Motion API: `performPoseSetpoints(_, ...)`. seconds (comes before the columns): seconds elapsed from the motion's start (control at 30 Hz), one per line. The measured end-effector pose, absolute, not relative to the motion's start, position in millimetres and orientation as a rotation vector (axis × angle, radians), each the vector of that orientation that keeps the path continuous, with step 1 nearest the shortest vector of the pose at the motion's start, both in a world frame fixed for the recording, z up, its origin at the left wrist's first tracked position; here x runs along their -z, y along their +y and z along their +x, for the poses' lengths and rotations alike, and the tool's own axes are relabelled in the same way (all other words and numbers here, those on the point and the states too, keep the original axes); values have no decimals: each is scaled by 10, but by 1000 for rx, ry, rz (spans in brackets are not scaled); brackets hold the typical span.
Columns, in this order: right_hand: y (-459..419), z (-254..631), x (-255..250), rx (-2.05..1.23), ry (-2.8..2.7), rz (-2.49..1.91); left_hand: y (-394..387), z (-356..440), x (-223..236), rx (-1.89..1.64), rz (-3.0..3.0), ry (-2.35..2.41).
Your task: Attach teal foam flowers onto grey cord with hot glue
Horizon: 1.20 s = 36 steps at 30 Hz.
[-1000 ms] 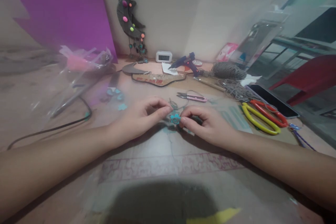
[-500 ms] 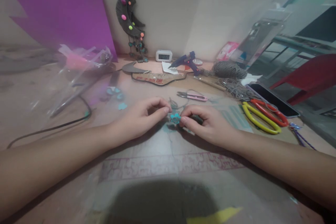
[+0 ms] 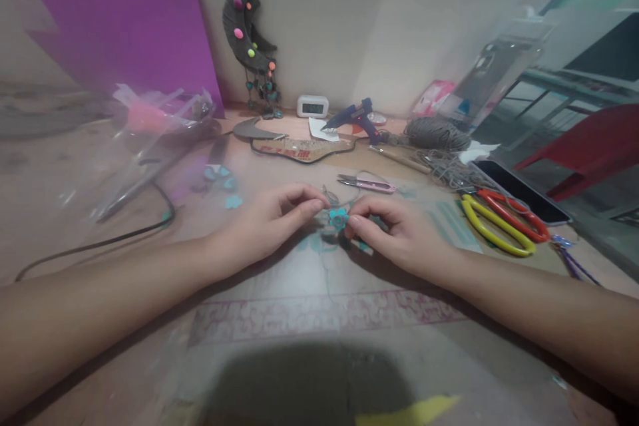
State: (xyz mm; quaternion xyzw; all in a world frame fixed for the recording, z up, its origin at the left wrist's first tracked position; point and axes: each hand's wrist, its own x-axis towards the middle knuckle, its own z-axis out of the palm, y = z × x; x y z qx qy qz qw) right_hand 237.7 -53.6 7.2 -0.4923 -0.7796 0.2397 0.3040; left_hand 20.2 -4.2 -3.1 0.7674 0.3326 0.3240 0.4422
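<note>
1. While seen in the head view between the two sets of fingertips, lying just left of the right hand (image 3: 407,236) and pinched at the right edge by its thumb and index finger: a small turquoise flower (image 3: 337,216).
2. From the left hand's (image 3: 264,223) fingertips, placed a little to the right and slightly towards the body. Nearer to the right hand, by direct contact.
3. Right fingers clamped on the flower's edge. Left thumb and index finger brought close at the tips, just beside the flower; cannot tell whether touching it or pinching something fine.
4. No clear long axis to make out: roughly round, looking slightly wider from left hand to right hand.
5. Bright turquoise, with rounded petals around a duller, greyish middle; blurred, so finer detail hidden.
6. Just beyond the left fingertips, a tangle of thin thread (image 3: 330,194); farther out and to the right, pink-handled snips (image 3: 372,184).
7. To the left of the left fingers, loose turquoise pieces (image 3: 233,202) on the worktop (image 3: 124,379). Well beyond both sets of fingers, a dark blue glue gun (image 3: 352,116).
8. Well to the right of the right fingers, beyond the wrist, yellow and red handles (image 3: 494,226).
</note>
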Motion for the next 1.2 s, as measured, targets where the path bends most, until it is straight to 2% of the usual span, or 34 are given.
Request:
performPoseSetpoints(0.23, -535, 2411, -126, -567, -1746, -1340, -33, 184, 10, -1065, 1898, 970)
performPoseSetpoints(0.43, -528, 2403, -107, -571, -1881, -1332, -21, 194, 46, -873, 1918, 885)
performPoseSetpoints(0.73, -535, 2382, -110, -614, -1958, -1361, -16, 176, 62, -818, 2054, 847)
performPoseSetpoints(0.87, -475, 2442, -95, -549, -1866, -1407, 23, 201, 102, -814, 2195, 985)
performPoseSetpoints(1.03, -369, 2477, -49, -508, -1919, -1365, 67, 189, 161, -770, 2529, 906)
performPoseSetpoints(1.2, -313, 2504, 4, -667, -1917, -1365, 63, 172, 180, -749, 2639, 822)
